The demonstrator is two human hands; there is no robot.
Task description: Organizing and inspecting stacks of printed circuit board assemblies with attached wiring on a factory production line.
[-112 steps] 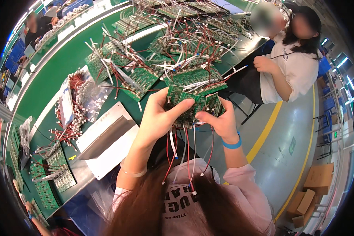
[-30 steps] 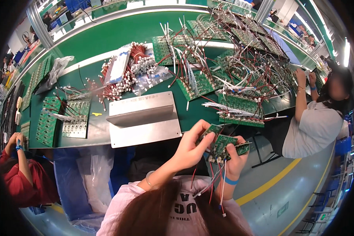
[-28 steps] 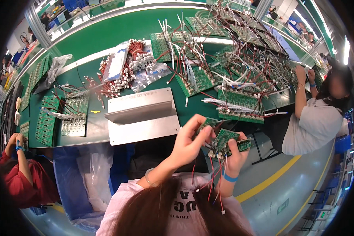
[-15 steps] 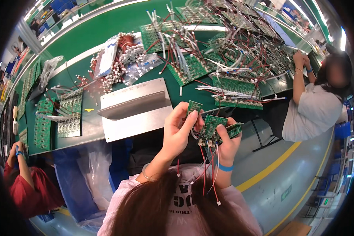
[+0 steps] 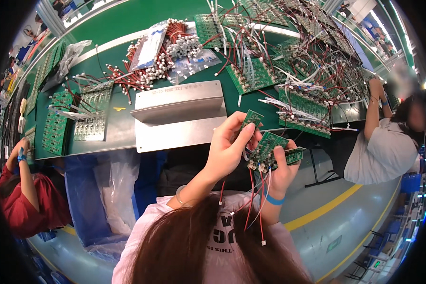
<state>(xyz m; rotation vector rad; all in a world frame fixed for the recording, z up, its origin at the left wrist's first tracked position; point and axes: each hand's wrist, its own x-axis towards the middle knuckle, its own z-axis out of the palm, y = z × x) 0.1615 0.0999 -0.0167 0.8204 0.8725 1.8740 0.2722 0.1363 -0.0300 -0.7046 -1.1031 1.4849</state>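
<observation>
Over the table's near edge, my left hand (image 5: 226, 150) pinches a small green circuit board (image 5: 252, 117) between thumb and fingers. Close beside it, my right hand (image 5: 284, 174) grips green circuit boards (image 5: 269, 144), its thumb pressed on their face. A further board edge sticks out at the right of this hand. Red and white wires (image 5: 252, 199) with small white plugs hang down from the held boards toward my lap. Some of my left fingertips are hidden behind the boards. Left of my hands, a metal plate with an upright bent fin (image 5: 180, 111) lies on the green table.
Bundled red wires with white plugs (image 5: 175, 47) lie behind the metal plate. Wired circuit boards (image 5: 303, 71) pile up at the back right; more panels (image 5: 91, 113) lie at the left. Co-workers sit at both sides. A blue bin (image 5: 87, 203) with clear plastic stands below the table.
The view has shifted, so the table and its things sit farther right. Both hands keep their hold on the circuit boards, with little change in grip.
</observation>
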